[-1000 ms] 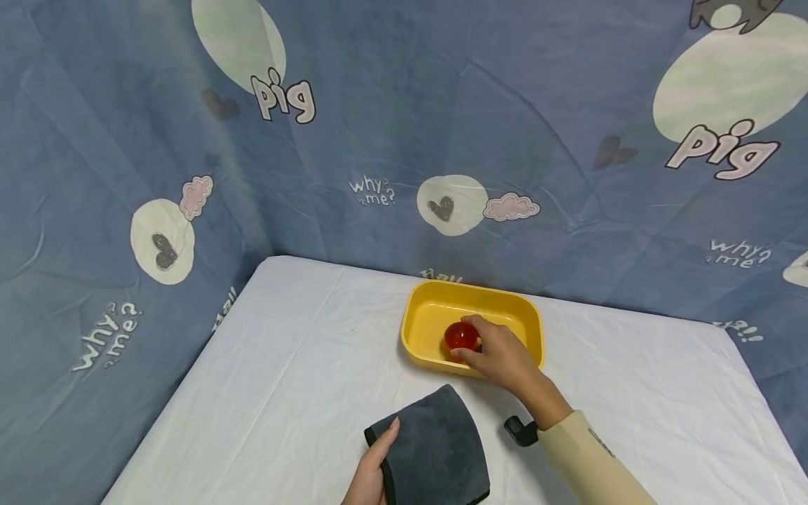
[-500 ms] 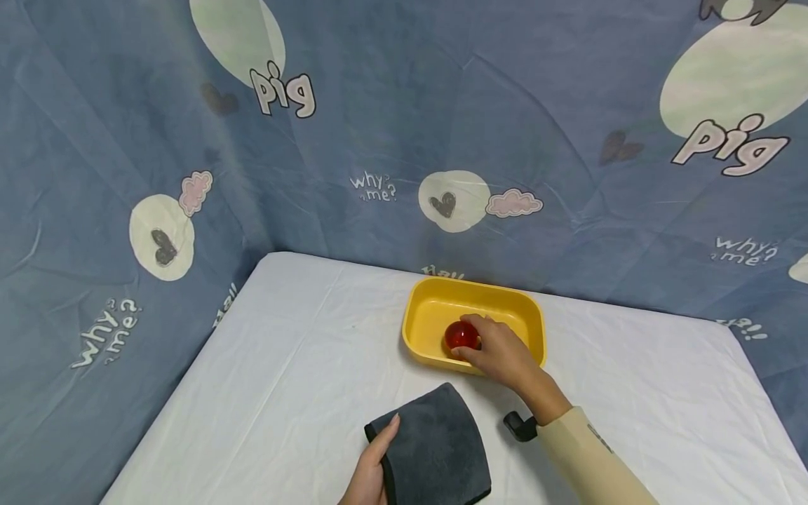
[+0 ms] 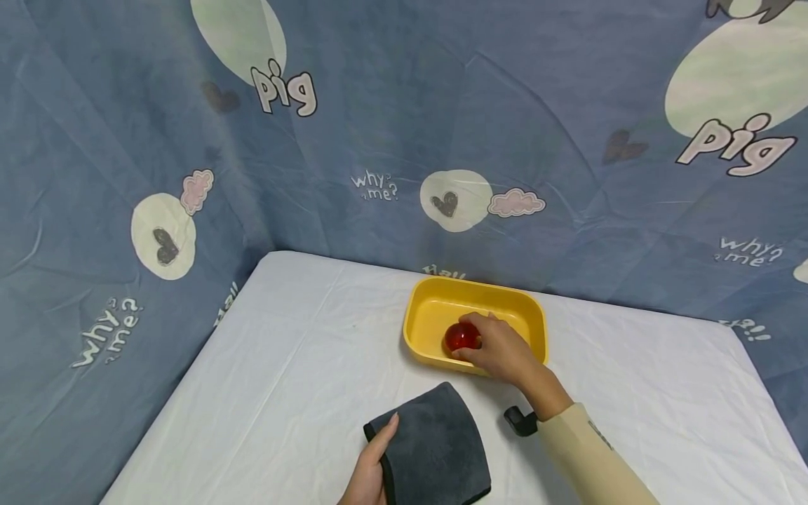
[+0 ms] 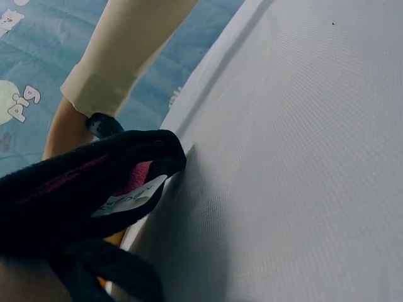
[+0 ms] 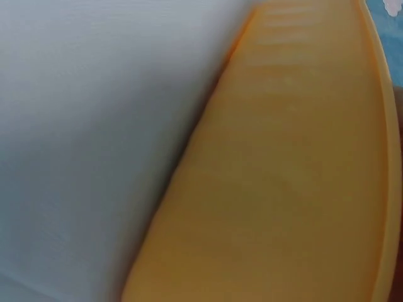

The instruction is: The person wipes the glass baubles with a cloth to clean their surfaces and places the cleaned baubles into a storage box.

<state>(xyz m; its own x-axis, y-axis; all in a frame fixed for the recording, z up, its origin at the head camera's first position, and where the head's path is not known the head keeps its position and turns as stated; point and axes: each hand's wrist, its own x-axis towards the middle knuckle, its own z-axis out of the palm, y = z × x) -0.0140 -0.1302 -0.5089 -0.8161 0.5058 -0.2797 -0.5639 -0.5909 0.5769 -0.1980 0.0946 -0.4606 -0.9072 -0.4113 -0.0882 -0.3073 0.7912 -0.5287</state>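
My right hand (image 3: 501,349) reaches over the near rim of a yellow tray (image 3: 415,319) and grips a shiny red ball (image 3: 461,337) between thumb and fingers. The ball is inside the tray, near its front wall; whether it touches the bottom I cannot tell. At the lower middle, my left hand (image 3: 371,463) holds a folded dark grey cloth (image 3: 437,449), thumb on top and the other fingers hidden underneath. In the left wrist view the folded cloth (image 4: 82,189) shows a pink inner layer and a white label. The tray's outer wall (image 5: 271,176) fills much of the right wrist view.
A white sheet (image 3: 297,379) covers the table. Blue printed fabric (image 3: 353,126) hangs behind it and along the left side. A small black device (image 3: 520,421) sits at my right wrist, by the beige sleeve (image 3: 587,456).
Both hands keep practically the same place, with the ball and the cloth still held. The head view has shifted very slightly.
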